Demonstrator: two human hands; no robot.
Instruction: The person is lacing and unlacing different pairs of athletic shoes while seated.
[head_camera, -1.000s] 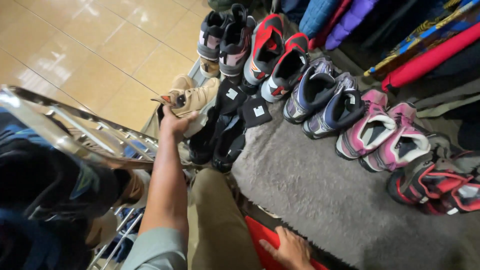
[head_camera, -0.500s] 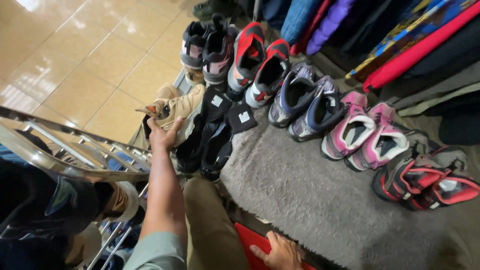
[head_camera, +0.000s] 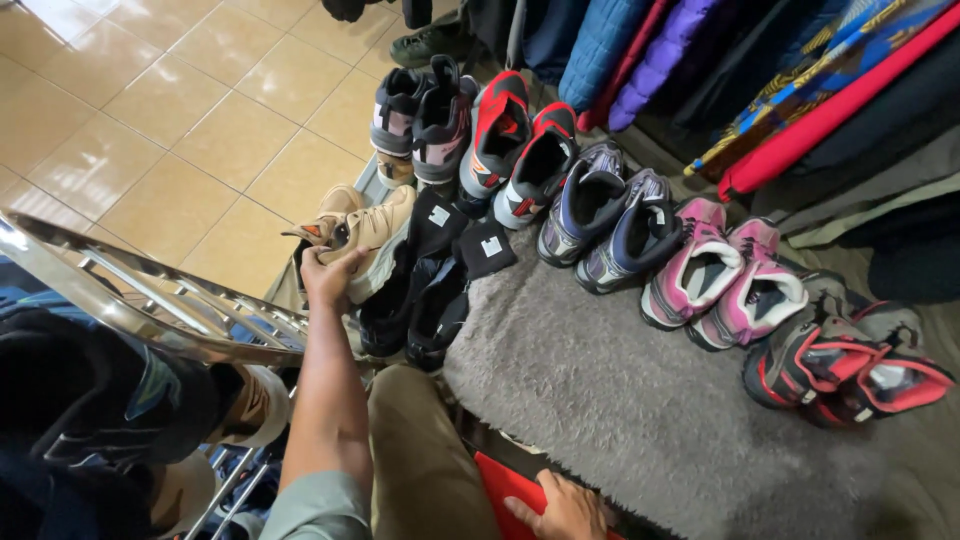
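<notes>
Tan suede covers the shoe (head_camera: 365, 235) that the person's left hand (head_camera: 330, 280) grasps from below, fingers curled round its near edge in a clenched grip. That tan shoe sits at the left end of the grey fuzzy mat (head_camera: 610, 400), at the mat's corner above the tiled floor (head_camera: 150, 120), touching a pair of black shoes with white tags (head_camera: 440, 275) just beside it on the right. Beyond it stand a dark pair with grey and pink panels (head_camera: 420, 120) and, next along, a red, white and black pair (head_camera: 515, 145). Farther right along the back of the mat come a navy and grey pair (head_camera: 610, 215), a pink and purple pair (head_camera: 725, 275), and a black and red pair (head_camera: 850, 365) at the far end.

The right hand (head_camera: 560, 510) lies low at the picture's bottom edge, fingers spread flat on a red flat object (head_camera: 500, 485); its grip is released, holding nothing. Between the arms shows the person's knee in khaki trousers (head_camera: 420, 460). A chrome wire rack (head_camera: 150, 300) runs across the left side, with dark clothing bundled under it. Hanging jackets in blue, purple and red (head_camera: 640, 50) line the top behind the shoes.
</notes>
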